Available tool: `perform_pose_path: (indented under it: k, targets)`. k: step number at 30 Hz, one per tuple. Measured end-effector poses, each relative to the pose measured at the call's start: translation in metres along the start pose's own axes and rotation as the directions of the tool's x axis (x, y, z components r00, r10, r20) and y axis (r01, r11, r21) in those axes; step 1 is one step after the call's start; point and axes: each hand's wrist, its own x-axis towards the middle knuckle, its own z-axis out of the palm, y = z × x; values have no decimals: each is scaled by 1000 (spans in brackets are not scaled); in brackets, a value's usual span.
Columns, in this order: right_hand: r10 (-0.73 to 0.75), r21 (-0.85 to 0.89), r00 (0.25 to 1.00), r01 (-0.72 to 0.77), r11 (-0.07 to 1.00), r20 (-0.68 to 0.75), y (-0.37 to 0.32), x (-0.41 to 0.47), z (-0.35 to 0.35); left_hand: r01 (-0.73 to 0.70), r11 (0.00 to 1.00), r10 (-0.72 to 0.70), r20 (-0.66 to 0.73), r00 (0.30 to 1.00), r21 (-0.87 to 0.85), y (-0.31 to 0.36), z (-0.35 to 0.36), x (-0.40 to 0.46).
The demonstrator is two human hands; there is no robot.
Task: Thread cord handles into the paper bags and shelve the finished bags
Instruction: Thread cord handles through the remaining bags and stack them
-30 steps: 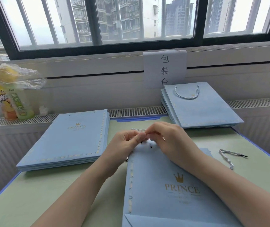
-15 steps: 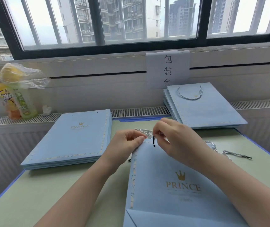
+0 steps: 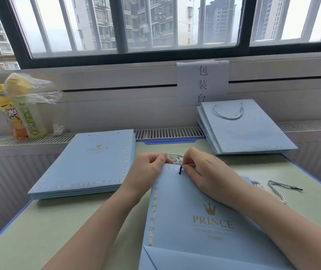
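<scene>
A flat light-blue paper bag [image 3: 194,221] printed "PRINCE" lies in front of me on the green table. My left hand [image 3: 150,164] pinches its top edge at the left. My right hand [image 3: 204,172] pinches a white-and-blue twisted cord [image 3: 175,157] just behind its black tip [image 3: 180,170], which points down at the bag's top edge. The cord bunches just beyond the bag between both hands. A stack of bags without handles [image 3: 89,162] lies at the left. A stack of bags with cord handles [image 3: 245,129] rests at the back right.
A loose cord [image 3: 278,190] lies on the table [image 3: 48,230] to the right of my right arm. Two drink bottles [image 3: 25,117] under a plastic bag stand on the radiator ledge at far left. A paper sign [image 3: 202,82] hangs on the wall below the window.
My right hand has drawn the cord's black tip out and turned it downward over the bag's top edge. The left hand keeps its pinch on the edge. The view shifted slightly.
</scene>
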Motion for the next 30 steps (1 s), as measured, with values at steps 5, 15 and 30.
perform_pose_path:
  k: [5,15,30]
  targets:
    - [-91,18,987,94,995,-129,-1,2,5,-125,992,124,73,990,21,4,3,-4]
    - [-312,-179,916,273,945,-253,-4,6,-1,7,998,0,111,994,-59,4,-1,-4]
    - [-401,-275,864,323,905,-304,-20,2,6,33,995,-26,82,996,-91,6,-2,-3]
